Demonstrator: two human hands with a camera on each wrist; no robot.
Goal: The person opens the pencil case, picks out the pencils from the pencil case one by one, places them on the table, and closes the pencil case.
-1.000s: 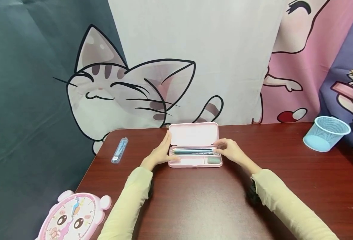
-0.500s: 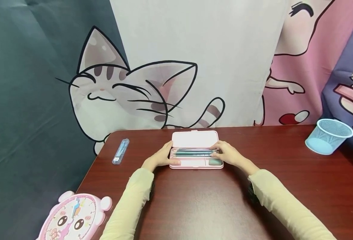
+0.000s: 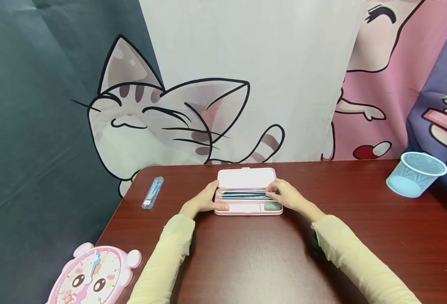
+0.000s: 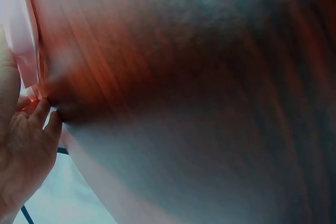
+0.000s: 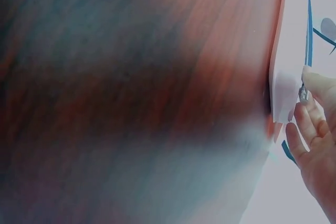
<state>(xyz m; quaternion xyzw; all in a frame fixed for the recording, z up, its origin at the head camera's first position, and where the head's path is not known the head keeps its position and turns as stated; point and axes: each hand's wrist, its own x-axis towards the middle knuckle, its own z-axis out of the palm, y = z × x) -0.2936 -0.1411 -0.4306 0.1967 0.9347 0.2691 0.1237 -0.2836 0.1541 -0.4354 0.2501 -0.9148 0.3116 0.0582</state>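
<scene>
Both hands are on the pink pencil case (image 3: 248, 213), which sits near the far edge of the brown table (image 3: 254, 257), lid (image 3: 246, 178) open on the far side. On the left, it's a broad hold: the left hand (image 3: 202, 198) spreads thumb from fingers and takes the case by its left end, thumb laid over the front compartment, fingertips up at the back corner. Over on the right, a much tighter business — the right hand (image 3: 290, 195) pinches a blue pencil (image 5: 308, 35) at the case's right end, thumb against fingers, and the right wrist view shows a greyish end poking out below the thumb. The lower fingers are gently bent, apart from the pencil. A row of pencils (image 3: 242, 195) lies lengthwise in the back compartment, running in under the right fingertips; a green block (image 3: 272, 206) sits front right, just beside that hand. Well apart from the hands — a slim clear-blue box (image 3: 153, 193) left, a blue mesh basket (image 3: 415, 175) right, a pink clock (image 3: 94, 274) near left.
</scene>
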